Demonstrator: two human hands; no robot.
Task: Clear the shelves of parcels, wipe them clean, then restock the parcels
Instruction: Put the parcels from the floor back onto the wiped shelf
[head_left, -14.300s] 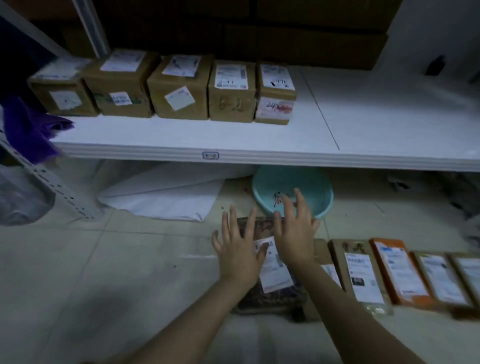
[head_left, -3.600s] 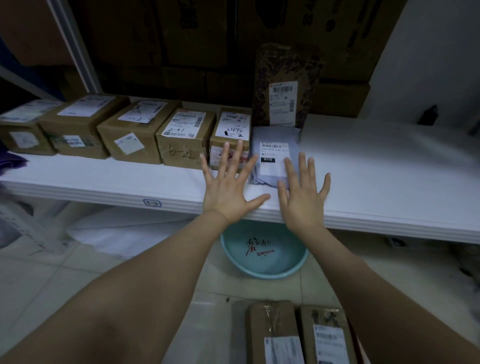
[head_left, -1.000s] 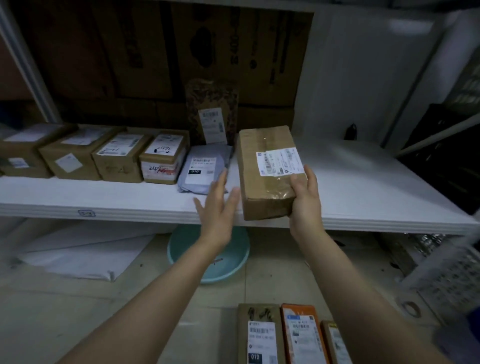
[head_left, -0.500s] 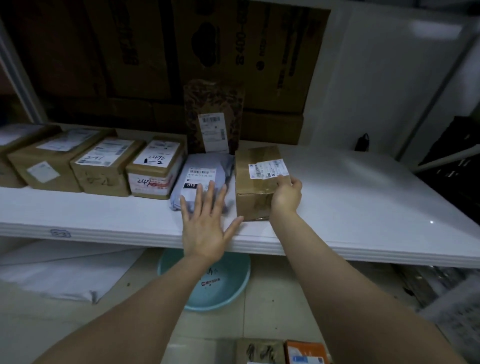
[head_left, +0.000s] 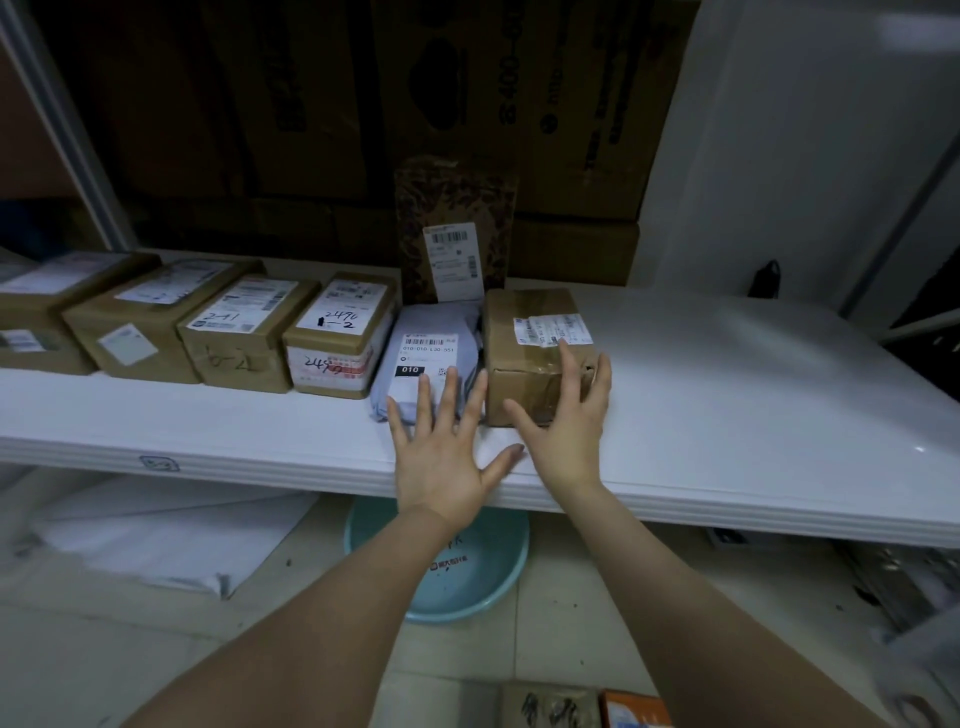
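Head view: box (head_left: 535, 353) is parked on the shelf (head_left: 727, 415), set back from the front lip and right beside the grey mailer (head_left: 431, 364), with plenty of bare shelf seen to its right. Right hand (head_left: 566, 421) is spread flat against the box's front corner, nothing gripped. Left hand (head_left: 441, 447) is splayed too, fingertips laid on the mailer.

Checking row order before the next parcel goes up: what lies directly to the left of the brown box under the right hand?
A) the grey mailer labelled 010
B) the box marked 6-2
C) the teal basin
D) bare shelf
A: the grey mailer lies flat right beside the left side of the brown box, which the right hand touches with straight fingers.
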